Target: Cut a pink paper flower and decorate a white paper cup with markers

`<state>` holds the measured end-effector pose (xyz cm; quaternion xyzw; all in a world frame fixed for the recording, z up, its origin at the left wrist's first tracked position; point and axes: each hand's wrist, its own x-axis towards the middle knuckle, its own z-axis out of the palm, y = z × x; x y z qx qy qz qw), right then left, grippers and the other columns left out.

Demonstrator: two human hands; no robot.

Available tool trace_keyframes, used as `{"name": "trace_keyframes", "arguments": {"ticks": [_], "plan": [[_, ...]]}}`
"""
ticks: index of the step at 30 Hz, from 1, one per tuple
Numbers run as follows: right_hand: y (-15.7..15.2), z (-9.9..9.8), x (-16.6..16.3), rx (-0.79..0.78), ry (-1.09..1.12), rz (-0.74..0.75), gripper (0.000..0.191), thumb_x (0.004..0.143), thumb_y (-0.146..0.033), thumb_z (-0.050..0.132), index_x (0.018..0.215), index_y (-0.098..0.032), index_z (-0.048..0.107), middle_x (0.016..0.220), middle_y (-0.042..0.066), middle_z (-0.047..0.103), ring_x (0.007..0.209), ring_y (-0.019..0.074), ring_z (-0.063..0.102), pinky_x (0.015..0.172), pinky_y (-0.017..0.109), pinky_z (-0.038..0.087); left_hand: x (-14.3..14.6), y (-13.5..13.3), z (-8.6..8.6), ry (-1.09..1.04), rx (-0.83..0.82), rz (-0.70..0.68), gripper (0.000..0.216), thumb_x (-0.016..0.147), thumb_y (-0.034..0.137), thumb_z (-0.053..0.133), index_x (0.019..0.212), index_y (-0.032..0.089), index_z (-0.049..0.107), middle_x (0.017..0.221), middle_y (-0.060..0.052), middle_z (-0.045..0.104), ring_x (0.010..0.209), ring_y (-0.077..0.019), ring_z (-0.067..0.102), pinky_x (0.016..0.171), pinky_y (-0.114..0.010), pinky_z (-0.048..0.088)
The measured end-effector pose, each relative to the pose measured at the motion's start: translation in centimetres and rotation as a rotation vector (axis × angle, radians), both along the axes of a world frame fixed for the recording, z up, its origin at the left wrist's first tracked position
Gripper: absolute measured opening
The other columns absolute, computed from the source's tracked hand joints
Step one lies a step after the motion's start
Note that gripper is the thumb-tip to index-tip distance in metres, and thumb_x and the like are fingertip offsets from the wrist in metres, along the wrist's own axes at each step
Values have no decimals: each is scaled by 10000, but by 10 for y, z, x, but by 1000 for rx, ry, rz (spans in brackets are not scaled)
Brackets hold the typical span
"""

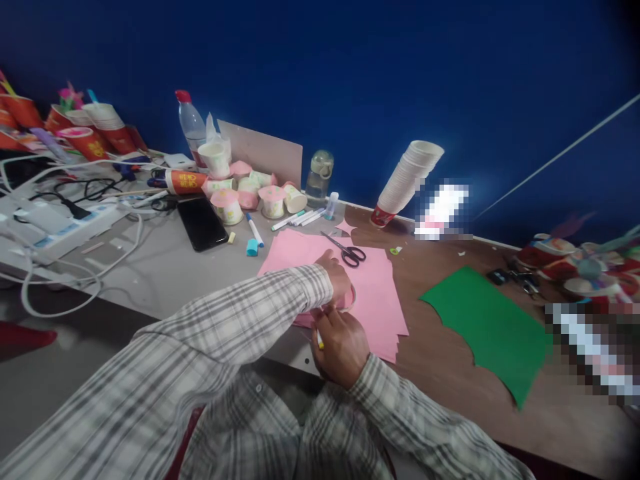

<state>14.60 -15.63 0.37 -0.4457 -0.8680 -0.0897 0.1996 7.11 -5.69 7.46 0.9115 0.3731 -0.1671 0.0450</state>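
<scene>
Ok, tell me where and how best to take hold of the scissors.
Take the scissors by the loop handles, probably best from the right: they lie flat, handles on the pink paper, blades pointing away to the far left, and the left hand sits just on the near side.

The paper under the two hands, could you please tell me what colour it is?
The paper is pink, seen best in the head view.

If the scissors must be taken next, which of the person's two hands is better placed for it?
Probably the left hand: it is just beside the scissors, over the pink paper. The right hand is farther off and seems to hold something white and yellow.
</scene>
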Motion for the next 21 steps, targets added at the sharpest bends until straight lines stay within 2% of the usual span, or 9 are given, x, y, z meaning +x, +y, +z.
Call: {"name": "trace_keyframes", "arguments": {"ticks": [4,7,11,13,16,17,19,21], "plan": [[-10,5,8,-53,13,15,207,740,-258,534,919,-191,614,650,26,632,530,195,562,479,287,365,1,-1,2,18,22,-7,323,508,359,704,761,161,672,886,-125,677,844,-284,504,806,-450,238],[-22,11,23,-127,46,28,183,752,-267,521,906,-221,610,625,17,629,515,202,568,475,293,396,0,0,1,13,30,-15,284,526,358,690,739,169,677,871,-121,681,839,-280,504,798,-444,243],[-32,30,58,-290,259,46,222,769,-279,491,967,-291,590,674,22,672,563,227,622,492,309,476,-2,1,-2,-38,12,-6,266,513,342,696,719,175,681,870,-122,686,853,-284,504,800,-440,249],[-31,44,79,-331,430,-27,209,748,-313,509,933,-343,604,750,26,709,661,255,659,535,322,519,-4,1,-3,-60,5,0,288,502,345,703,728,167,681,881,-130,686,866,-293,507,808,-443,249],[-16,66,104,-383,638,-236,181,697,-346,525,828,-355,650,759,32,718,702,270,660,531,325,519,-5,0,-2,-77,-3,8,277,515,348,698,721,163,683,858,-128,696,856,-286,529,832,-443,245],[-6,73,109,-414,693,-288,180,679,-350,531,803,-338,661,699,33,702,643,257,647,485,308,496,-4,1,-3,-82,-12,18,255,524,343,696,709,167,684,845,-122,701,842,-278,542,840,-442,248],[18,84,114,-491,849,-363,204,649,-359,529,786,-291,665,459,-7,575,399,188,521,340,252,373,1,2,-4,-84,-45,65,218,499,325,720,657,179,685,816,-113,711,809,-274,567,837,-448,274],[49,90,110,-596,1001,-346,245,625,-371,532,781,-228,654,440,-25,533,331,126,412,310,217,293,7,5,-7,-100,-81,145,213,425,288,764,599,198,682,786,-105,717,795,-288,582,804,-456,320]]}}
